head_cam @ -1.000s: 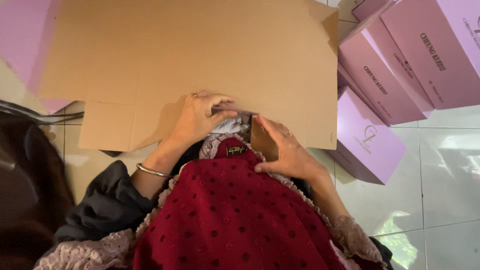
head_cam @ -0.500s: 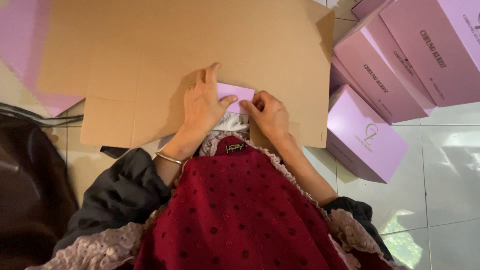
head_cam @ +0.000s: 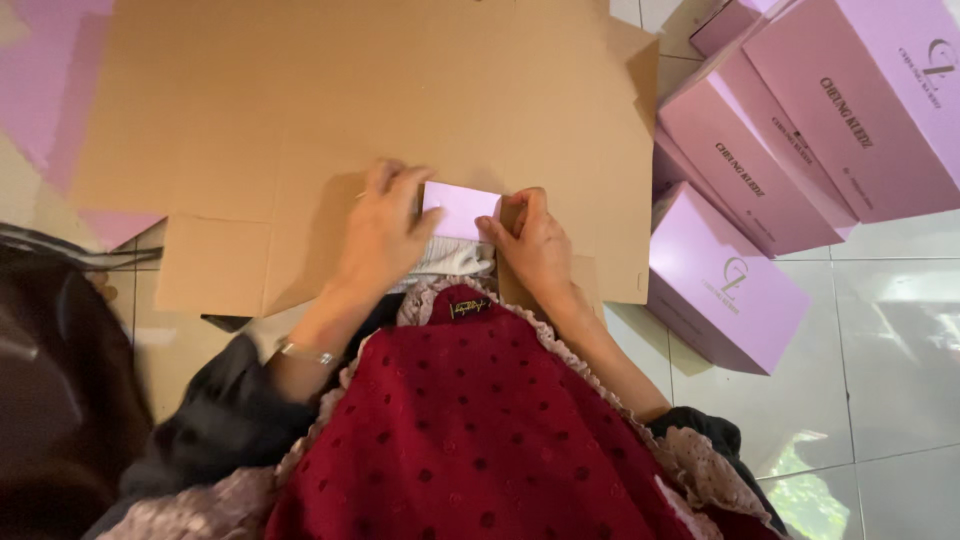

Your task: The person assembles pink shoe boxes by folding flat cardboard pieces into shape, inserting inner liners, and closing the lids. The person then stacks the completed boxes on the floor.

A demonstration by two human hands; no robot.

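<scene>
so my left hand [head_cam: 385, 235] and right hand [head_cam: 535, 245] slid further out, fingers now pinching a small pale-lilac paper card [head_cam: 460, 210] over the flat brown cardboard sheet [head_cam: 330, 100].

I see matt brown cardboard [head_cam: 330, 110], faintly creased, under a smooth lilac paper flap [head_cam: 460, 209]. The boxes [head_cam: 790, 140] look like satin-finished card (hard to tell through the glare). The red cloth [head_cam: 470, 440] is dotted with lace trim, the floor tiles [head_cam: 890, 340] glossy.
</scene>
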